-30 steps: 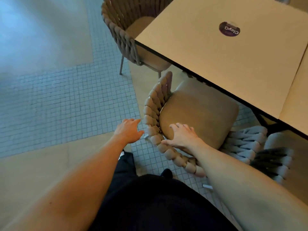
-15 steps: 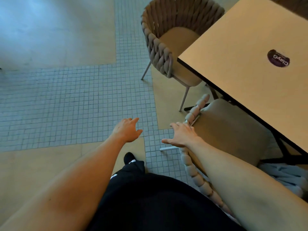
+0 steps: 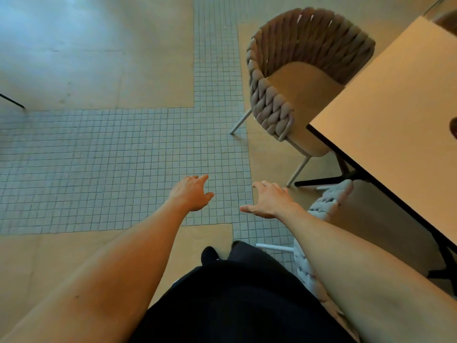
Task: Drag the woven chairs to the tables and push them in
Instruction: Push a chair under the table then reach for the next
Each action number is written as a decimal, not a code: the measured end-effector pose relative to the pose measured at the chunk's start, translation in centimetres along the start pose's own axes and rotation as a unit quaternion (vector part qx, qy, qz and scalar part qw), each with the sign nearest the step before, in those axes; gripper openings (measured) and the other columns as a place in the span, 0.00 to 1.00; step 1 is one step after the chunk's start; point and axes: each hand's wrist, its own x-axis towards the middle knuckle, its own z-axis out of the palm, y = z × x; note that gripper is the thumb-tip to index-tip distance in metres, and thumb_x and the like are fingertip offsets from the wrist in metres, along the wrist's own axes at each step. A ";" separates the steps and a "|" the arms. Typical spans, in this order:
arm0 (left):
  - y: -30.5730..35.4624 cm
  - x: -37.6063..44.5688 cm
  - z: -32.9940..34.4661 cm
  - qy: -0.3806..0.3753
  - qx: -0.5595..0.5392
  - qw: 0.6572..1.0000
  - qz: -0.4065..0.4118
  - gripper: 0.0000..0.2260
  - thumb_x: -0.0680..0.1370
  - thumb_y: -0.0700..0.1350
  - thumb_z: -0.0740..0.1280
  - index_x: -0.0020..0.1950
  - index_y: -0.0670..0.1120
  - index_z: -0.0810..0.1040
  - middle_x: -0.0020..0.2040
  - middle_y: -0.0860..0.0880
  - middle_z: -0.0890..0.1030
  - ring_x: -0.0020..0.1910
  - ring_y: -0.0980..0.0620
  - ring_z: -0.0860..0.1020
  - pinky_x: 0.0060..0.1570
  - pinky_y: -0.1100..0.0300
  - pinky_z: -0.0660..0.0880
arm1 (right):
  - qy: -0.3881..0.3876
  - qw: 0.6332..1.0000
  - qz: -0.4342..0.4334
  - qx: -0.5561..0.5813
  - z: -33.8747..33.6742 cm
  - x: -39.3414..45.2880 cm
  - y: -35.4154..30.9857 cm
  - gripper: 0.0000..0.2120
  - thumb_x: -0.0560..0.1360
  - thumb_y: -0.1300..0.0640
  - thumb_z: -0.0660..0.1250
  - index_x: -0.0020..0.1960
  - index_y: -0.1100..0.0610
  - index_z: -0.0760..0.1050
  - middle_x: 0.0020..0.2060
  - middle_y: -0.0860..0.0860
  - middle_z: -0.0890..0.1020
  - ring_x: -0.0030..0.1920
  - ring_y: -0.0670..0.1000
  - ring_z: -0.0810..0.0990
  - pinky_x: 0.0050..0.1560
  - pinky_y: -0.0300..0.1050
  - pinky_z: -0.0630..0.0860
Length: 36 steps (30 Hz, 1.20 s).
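A woven chair [image 3: 324, 206] with a tan seat sits tucked under the beige table [image 3: 395, 115] at my right; only its braided rim and part of the seat show beside my right forearm. My right hand [image 3: 269, 199] hovers over the floor just left of that rim, fingers spread, touching nothing. My left hand [image 3: 191, 193] hangs over the tiled floor with relaxed fingers and holds nothing. A second woven chair [image 3: 269, 100] stands at the table's far corner, its seat partly under the tabletop.
Grey mosaic tile [image 3: 111, 164] and tan floor panels spread to the left and ahead. The table's black base legs [image 3: 324, 180] reach out near the far chair's leg. A thin dark leg of other furniture [image 3: 12, 101] shows at the left edge.
My right hand has come off the near chair's woven rim and now hovers free. My view has swung left and away from the table, so the pushed-in chair has slid to my right side.
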 end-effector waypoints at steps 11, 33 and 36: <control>-3.3 10.7 -7.3 0.006 -0.017 0.999 -0.039 0.32 0.81 0.60 0.62 0.81 0.50 0.57 0.78 0.45 0.66 0.77 0.43 0.64 0.74 0.44 0.64 | 0.006 0.999 -0.029 -0.025 -8.7 11.9 -1.7 0.47 0.71 0.25 0.64 0.80 0.51 0.60 0.76 0.54 0.67 0.75 0.59 0.66 0.73 0.62 0.65; -6.3 30.6 -22.9 0.018 -0.031 0.996 -0.081 0.32 0.81 0.61 0.62 0.81 0.50 0.59 0.75 0.45 0.70 0.75 0.44 0.67 0.73 0.44 0.66 | 0.002 0.997 -0.070 -0.032 -26.9 33.5 -3.0 0.47 0.69 0.23 0.64 0.78 0.50 0.63 0.75 0.53 0.70 0.74 0.59 0.66 0.72 0.62 0.65; -8.0 34.1 -25.7 0.020 -0.030 0.997 -0.068 0.32 0.81 0.61 0.62 0.81 0.50 0.59 0.76 0.44 0.69 0.75 0.43 0.66 0.73 0.44 0.66 | 0.003 0.998 -0.056 -0.029 -29.0 36.7 -4.3 0.48 0.70 0.23 0.63 0.79 0.51 0.62 0.75 0.53 0.69 0.74 0.59 0.66 0.73 0.62 0.63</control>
